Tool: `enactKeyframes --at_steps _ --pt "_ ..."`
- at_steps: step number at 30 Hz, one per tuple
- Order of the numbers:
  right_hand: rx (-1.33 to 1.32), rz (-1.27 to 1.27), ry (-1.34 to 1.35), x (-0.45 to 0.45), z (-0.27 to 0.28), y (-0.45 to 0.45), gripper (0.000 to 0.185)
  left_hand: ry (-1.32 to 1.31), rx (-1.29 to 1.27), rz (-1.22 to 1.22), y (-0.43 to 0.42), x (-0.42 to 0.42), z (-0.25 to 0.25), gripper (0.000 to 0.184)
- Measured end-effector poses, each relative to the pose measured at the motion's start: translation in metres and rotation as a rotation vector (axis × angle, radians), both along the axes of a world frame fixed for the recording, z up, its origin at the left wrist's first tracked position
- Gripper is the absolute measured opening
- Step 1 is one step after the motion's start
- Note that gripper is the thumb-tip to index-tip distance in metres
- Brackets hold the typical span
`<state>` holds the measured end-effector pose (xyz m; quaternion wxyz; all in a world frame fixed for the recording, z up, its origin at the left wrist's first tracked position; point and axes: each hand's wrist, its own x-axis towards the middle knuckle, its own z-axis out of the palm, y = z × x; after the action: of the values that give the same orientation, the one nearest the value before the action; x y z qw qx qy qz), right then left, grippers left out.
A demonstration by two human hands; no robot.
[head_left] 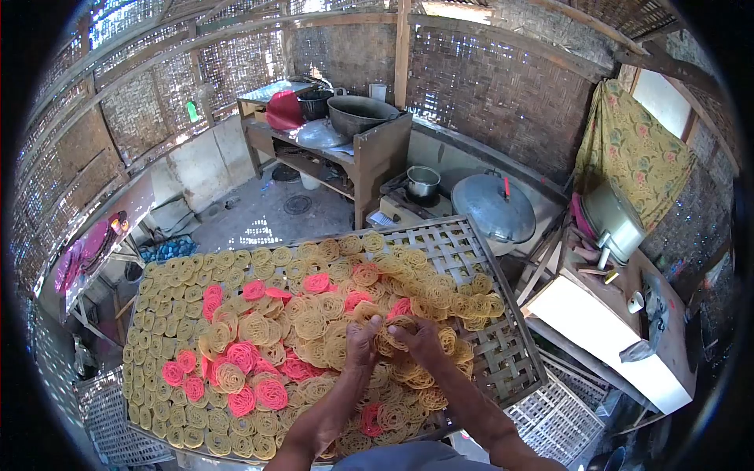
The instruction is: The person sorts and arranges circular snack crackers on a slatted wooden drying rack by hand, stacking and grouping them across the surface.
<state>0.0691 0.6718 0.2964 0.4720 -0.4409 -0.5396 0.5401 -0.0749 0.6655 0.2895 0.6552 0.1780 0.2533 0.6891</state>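
Note:
Yellow noodle-like spiral discs cover most of a woven bamboo tray, flat in rows at the left and heaped in the middle and right. Pink discs lie among them. Over the heap, my left hand pinches yellow discs between thumb and fingers. Close to its right, my right hand is closed on a yellow disc, thumb on top. The undersides of both hands are hidden.
Behind the tray, a wooden shelf holds a large pot. A lidded wide pan and small pot stand at back right. Further right is a white-sided counter with a metal pot.

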Motion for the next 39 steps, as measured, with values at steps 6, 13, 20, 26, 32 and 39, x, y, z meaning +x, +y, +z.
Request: enactKeyframes --at_steps 6,13,20,26,32,39 --pt "0.081 0.022 -0.138 -0.004 0.012 0.002 0.026 -0.087 0.034 -0.041 0.008 -0.008 -0.021 0.021" --pt "-0.053 0.078 0.037 -0.004 0.006 0.004 0.027 -0.083 0.04 -0.061 0.01 -0.012 -0.031 0.021" --pt "-0.002 0.062 0.018 -0.005 0.0 0.004 0.027 -0.076 0.029 -0.078 0.011 -0.012 -0.031 0.022" --pt "-0.058 0.051 0.16 -0.008 0.002 0.0 0.027 -0.099 0.068 -0.08 0.011 -0.011 -0.027 0.022" --pt "-0.061 0.054 -0.001 0.0 0.02 -0.001 0.021 0.012 0.018 -0.098 0.005 -0.008 -0.004 0.02" --pt "-0.172 0.025 0.206 -0.001 0.0 0.0 0.018 -0.013 0.058 -0.148 0.004 -0.01 -0.013 0.022"
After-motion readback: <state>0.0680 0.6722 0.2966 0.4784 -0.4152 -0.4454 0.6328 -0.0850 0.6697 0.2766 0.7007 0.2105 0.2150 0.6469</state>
